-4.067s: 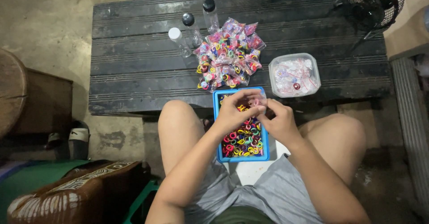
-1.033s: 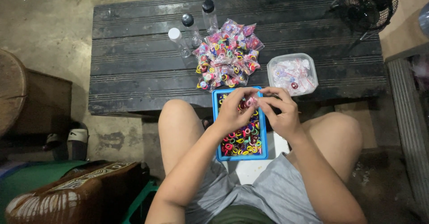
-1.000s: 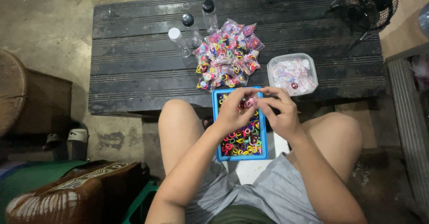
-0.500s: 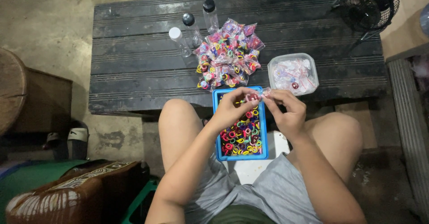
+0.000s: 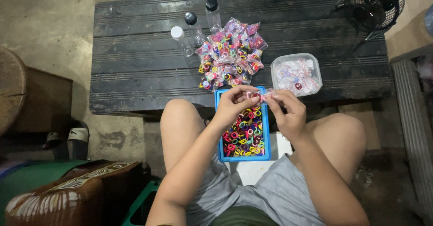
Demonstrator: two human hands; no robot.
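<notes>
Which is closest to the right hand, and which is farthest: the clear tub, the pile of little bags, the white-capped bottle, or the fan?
From the right hand, in the head view:
1. Clear tub, just above it on the table's right part.
2. Pile of little bags, up and to the left, mid-table.
3. White-capped bottle, farther left.
4. Fan, far top right corner.
The bottle and fan are close to call.

Head view, steeply down, near lap

Grey shorts, green shirt hem, bare arms.
</notes>
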